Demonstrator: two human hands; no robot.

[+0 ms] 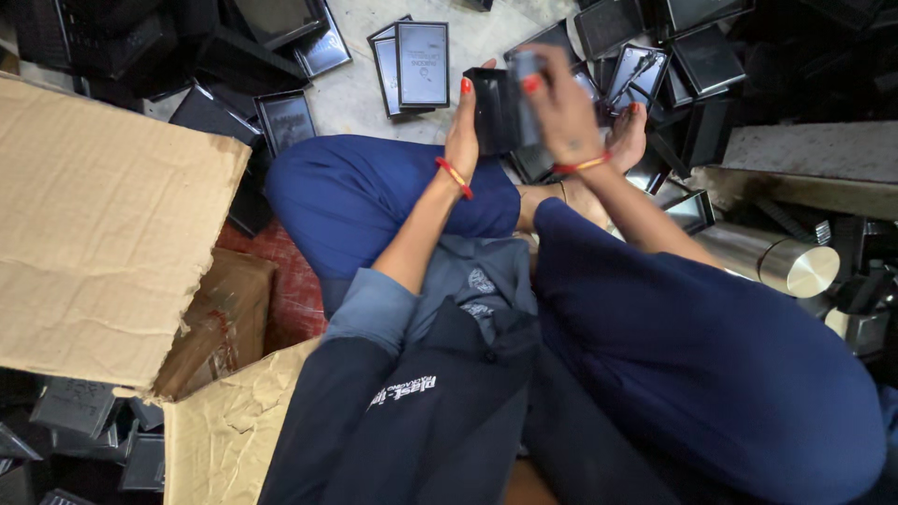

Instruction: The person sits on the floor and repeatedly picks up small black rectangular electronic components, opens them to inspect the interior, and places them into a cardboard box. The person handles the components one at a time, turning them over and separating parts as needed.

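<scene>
A large cardboard flap (103, 234) is seen far to the left of the grip, with a smaller brown box (220, 318) tucked under its edge and dark trays (84, 421) lying inside the carton below it. Between the flap and the hands, flat black lids (285, 117) are scattered on the pale floor (360, 89), and two more lids (416, 64) are stacked just up and left of the grip.

A small black box (496, 112) is held up in front of the knees, above the crossed blue trouser legs (374, 192). The left hand (462, 126) is pressed flat against the box's left side, palm inward, fingers straight, a red thread worn at the wrist. The right hand (561, 108) is closed over the box's top and right side, its fingers wrapped across the front so that part of the box is hidden. The box is thus clamped between both hands, clear of the floor.

Just beyond the right hand, a bare foot (629, 136) is seen among a heap of black box shells (687, 65). Further right and lower than the grip, a shiny metal cylinder (781, 260) is lying on its side beneath a grey ledge (804, 154).
</scene>
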